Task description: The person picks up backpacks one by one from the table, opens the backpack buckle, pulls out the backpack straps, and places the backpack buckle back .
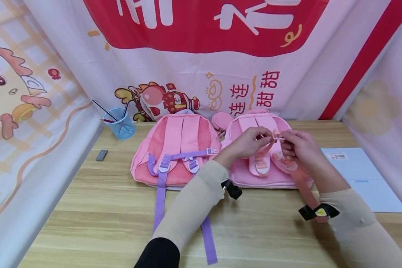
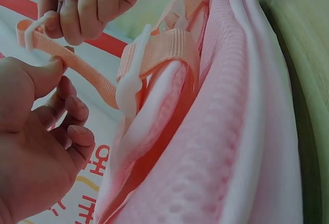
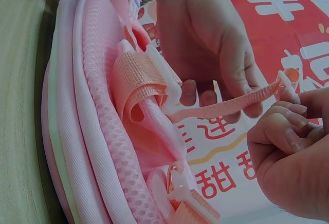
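Note:
Above the right pink backpack (image 1: pixel 241 178), my two hands work on a narrow peach webbing strap (image 2: pixel 85 71). My left hand (image 1: pixel 249 144) pinches the strap between thumb and index finger, its other fingers loosely bent. Close by, my right hand (image 1: pixel 299 147) pinches a small white plastic buckle piece (image 3: pixel 287 89), through which the strap's end loops. From there the strap runs down to a white slider (image 2: pixel 129 88) on a padded shoulder strap. A second shoulder strap lies beside it, with a long peach tail (image 1: pixel 306 190) hanging toward the table's front.
Left of it lies another pink backpack (image 1: pixel 147 152) with purple straps (image 1: pixel 161 201). A blue pen cup (image 1: pixel 122 128) and a small grey block (image 1: pixel 102 155) are at the far left. A light blue folder (image 1: pixel 365 182) lies right. A printed cloth (image 1: pixel 194 67) hangs behind the table.

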The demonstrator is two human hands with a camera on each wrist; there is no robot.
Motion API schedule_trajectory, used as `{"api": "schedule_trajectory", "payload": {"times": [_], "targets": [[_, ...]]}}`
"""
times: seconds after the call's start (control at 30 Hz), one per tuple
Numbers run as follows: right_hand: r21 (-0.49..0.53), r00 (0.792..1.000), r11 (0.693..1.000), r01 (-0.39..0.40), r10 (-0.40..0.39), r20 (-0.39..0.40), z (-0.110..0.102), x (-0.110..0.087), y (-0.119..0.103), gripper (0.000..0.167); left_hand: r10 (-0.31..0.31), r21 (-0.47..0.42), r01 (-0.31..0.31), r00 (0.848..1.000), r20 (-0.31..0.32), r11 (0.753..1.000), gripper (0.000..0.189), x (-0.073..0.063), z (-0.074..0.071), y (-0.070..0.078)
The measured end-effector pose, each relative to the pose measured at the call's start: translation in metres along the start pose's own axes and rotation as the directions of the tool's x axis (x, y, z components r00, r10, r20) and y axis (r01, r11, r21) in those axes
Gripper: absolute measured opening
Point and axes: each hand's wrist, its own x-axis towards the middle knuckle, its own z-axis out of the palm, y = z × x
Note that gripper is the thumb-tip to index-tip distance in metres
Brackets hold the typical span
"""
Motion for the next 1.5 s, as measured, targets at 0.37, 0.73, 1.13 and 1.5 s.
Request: {"api": "schedule_trajectory", "payload": {"times": [0.37,0.73,1.13,1.5], "targets": [[0.243,0.998,0.969,0.051,-0.059,0.025,-0.002,-0.007,-0.003,0.027,-0.037,-0.019,0.036,0.998,-0.057,0.999,0.018,-0.002,0.003,-0.005],[0.309,0.991,0.949,0.058,-0.093,0.098,-0.005,-0.010,-0.004,0.028,-0.042,0.107,0.057,0.989,-0.140,0.993,0.017,-0.001,0.010,-0.006],[0.328,0.988,0.934,0.143,-0.153,0.006,-0.007,-0.013,0.000,0.026,-0.089,0.079,0.100,0.987,-0.134,0.992,0.017,-0.003,0.018,0.004],[0.255,0.989,0.956,0.144,-0.148,-0.006,-0.016,-0.013,-0.001,0.030,-0.056,-0.001,0.056,0.987,-0.151,0.998,0.016,0.000,0.024,-0.001]]}}
